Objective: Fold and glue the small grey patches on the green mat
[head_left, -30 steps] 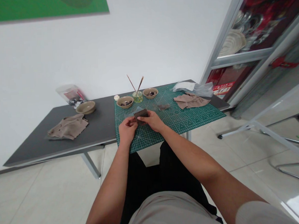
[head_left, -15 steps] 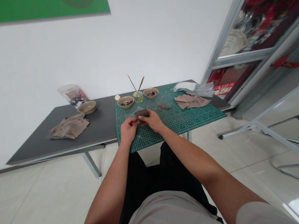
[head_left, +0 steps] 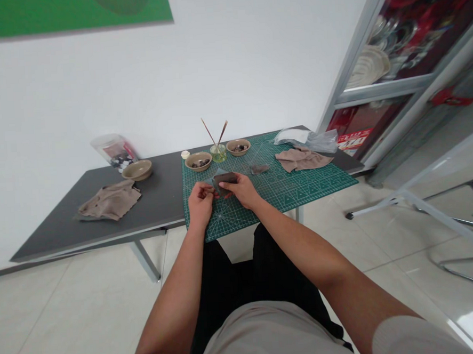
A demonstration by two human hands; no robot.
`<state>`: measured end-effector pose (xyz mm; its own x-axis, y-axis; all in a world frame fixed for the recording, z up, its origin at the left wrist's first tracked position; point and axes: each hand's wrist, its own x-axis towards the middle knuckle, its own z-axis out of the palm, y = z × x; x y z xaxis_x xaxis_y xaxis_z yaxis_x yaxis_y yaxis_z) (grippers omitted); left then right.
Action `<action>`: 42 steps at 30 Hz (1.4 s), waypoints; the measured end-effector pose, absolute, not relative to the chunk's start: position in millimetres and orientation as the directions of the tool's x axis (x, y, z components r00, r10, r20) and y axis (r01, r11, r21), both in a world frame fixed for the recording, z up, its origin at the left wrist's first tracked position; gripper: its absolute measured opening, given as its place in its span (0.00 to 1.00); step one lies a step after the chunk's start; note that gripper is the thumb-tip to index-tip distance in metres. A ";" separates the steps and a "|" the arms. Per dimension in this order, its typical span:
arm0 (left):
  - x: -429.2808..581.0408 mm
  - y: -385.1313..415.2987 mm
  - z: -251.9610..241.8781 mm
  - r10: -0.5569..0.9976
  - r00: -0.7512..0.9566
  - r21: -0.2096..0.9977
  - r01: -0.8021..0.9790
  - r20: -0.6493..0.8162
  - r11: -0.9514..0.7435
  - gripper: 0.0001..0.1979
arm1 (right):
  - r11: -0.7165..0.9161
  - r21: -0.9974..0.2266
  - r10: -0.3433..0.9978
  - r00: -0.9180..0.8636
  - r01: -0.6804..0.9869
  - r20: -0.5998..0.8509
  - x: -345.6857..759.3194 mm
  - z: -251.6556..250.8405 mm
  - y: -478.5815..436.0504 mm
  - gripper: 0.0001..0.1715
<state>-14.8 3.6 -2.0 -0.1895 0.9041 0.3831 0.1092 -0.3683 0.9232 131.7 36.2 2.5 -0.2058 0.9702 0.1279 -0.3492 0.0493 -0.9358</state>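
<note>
My right hand [head_left: 244, 190] grips a flat, dark grey-brown rectangular piece [head_left: 224, 179], thumb on top, just over the green cutting mat [head_left: 269, 193]. Close to its left edge is my left hand [head_left: 200, 201], fingers pinched together. Whatever they hold, if anything, is too small to make out. Behind the piece, a pale bluish sheet [head_left: 220, 171] shows in part. Another small, greyish, see-through item [head_left: 259, 169] lies on the mat to the right of my hands.
Two bowls [head_left: 198, 161] of dark pebble-like bits stand at the back beside a glass jar [head_left: 218, 154] with two thin brushes. At right are a brown cloth [head_left: 301, 159] and plastic bag [head_left: 324, 141]; at left, another cloth [head_left: 112, 199], bowl [head_left: 137, 171] and clear tub [head_left: 114, 149].
My left hand has shifted slightly left, away from the dark piece. The piece is tilted a little differently in my right hand and more of its face shows.
</note>
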 end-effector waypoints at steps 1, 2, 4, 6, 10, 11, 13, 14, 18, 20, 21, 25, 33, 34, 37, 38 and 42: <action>-14.8 3.3 -1.9 0.902 -0.190 0.921 0.112 0.388 -0.373 0.08 | 0.051 -0.934 0.970 -0.204 -0.353 0.130 131.8 2.4 36.3 0.22; -14.9 2.6 -1.5 0.899 -0.189 0.918 0.118 0.396 -0.379 0.09 | 0.054 -0.934 0.971 -0.200 -0.354 0.132 131.8 2.5 36.3 0.22; -15.2 0.9 -0.2 0.891 -0.186 0.908 0.150 0.415 -0.392 0.08 | 0.058 -0.935 0.972 -0.194 -0.351 0.133 132.1 2.7 36.3 0.22; -15.4 -0.7 1.2 0.885 -0.186 0.899 0.194 0.428 -0.394 0.06 | 0.061 -0.937 0.972 -0.192 -0.345 0.134 132.4 3.3 36.0 0.21; -15.7 -1.8 2.3 0.888 -0.205 0.904 0.212 0.413 -0.371 0.09 | 0.062 -0.938 0.972 -0.192 -0.340 0.134 132.7 4.3 35.6 0.21; -15.6 -1.8 2.1 0.889 -0.210 0.907 0.209 0.407 -0.365 0.09 | 0.060 -0.938 0.973 -0.189 -0.341 0.131 132.7 4.3 35.6 0.21; -15.4 -1.5 1.4 0.892 -0.224 0.914 0.201 0.393 -0.353 0.10 | 0.056 -0.936 0.974 -0.187 -0.346 0.127 132.6 3.8 36.1 0.22; -15.2 -1.2 0.8 0.893 -0.234 0.918 0.196 0.385 -0.344 0.11 | 0.055 -0.936 0.974 -0.189 -0.349 0.128 132.6 3.4 36.4 0.22; -15.1 0.7 -2.5 0.890 -0.266 0.926 0.181 0.371 -0.332 0.12 | 0.058 -0.936 0.973 -0.191 -0.346 0.131 132.4 2.0 37.3 0.22; -15.7 1.6 -4.0 0.887 -0.267 0.922 0.199 0.376 -0.331 0.11 | 0.058 -0.937 0.974 -0.188 -0.343 0.129 132.4 1.9 37.3 0.22; -16.1 1.8 -4.5 0.887 -0.264 0.920 0.210 0.379 -0.331 0.11 | 0.059 -0.937 0.974 -0.188 -0.345 0.131 132.5 2.1 37.2 0.22; -17.0 0.5 -3.1 0.888 -0.252 0.914 0.241 0.384 -0.327 0.12 | 0.067 -0.933 0.972 -0.189 -0.355 0.141 132.7 2.9 36.8 0.21; -18.1 -1.3 -1.2 0.891 -0.223 0.904 0.265 0.396 -0.336 0.13 | 0.067 -0.934 0.975 -0.177 -0.350 0.136 132.8 3.6 36.4 0.21; -18.3 -0.9 -2.0 0.889 -0.225 0.904 0.264 0.398 -0.337 0.13 | 0.069 -0.934 0.975 -0.177 -0.352 0.138 132.8 3.7 36.3 0.21; -18.7 0.2 -3.7 0.886 -0.234 0.902 0.272 0.401 -0.336 0.14 | 0.069 -0.930 0.974 -0.177 -0.362 0.141 133.2 4.2 35.7 0.21; -18.7 0.4 -3.7 0.885 -0.234 0.899 0.286 0.402 -0.332 0.15 | 0.068 -0.928 0.973 -0.181 -0.366 0.143 133.5 4.5 35.4 0.21; -17.8 1.0 -2.2 0.904 -0.189 0.894 0.323 0.383 -0.311 0.18 | 0.064 -0.926 0.955 -0.245 -0.371 0.164 135.0 5.7 34.2 0.21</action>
<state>-17.8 1.0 -2.2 -0.1891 0.9043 0.3828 0.3232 -0.3108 0.8939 135.0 34.2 5.7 -0.2455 0.9554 0.1641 -0.3710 0.0638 -0.9264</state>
